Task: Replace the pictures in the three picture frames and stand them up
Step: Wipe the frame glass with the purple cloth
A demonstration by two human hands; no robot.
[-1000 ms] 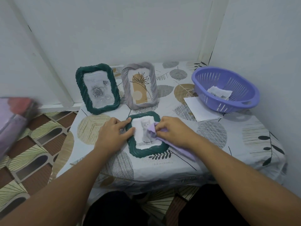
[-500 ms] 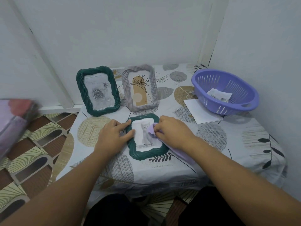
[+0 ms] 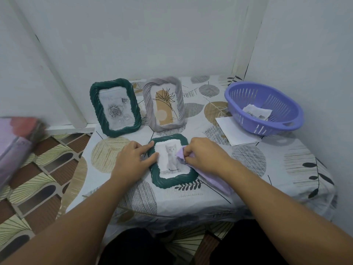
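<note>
A dark green frame with a kitten picture [image 3: 172, 175] lies flat on the table in front of me. My left hand [image 3: 131, 159] rests on its left edge, with the fingers straight. My right hand [image 3: 205, 154] grips a bunched lilac cloth [image 3: 212, 180] against the right side of the frame's glass. Behind, a green frame with a rose picture [image 3: 115, 108] and a grey frame with a plant drawing [image 3: 164, 103] stand upright, leaning back near the wall.
A purple basket [image 3: 265, 109] with printed pictures inside stands at the back right, partly on a white sheet [image 3: 232, 131]. The small table [image 3: 267, 178] with a leaf-print cloth sits in a wall corner. A blurred pink object [image 3: 13, 142] is at the far left.
My right hand with the cloth has shifted slightly up and right on the glass. The left hand stays on the frame's left edge. The view has tilted a little.
</note>
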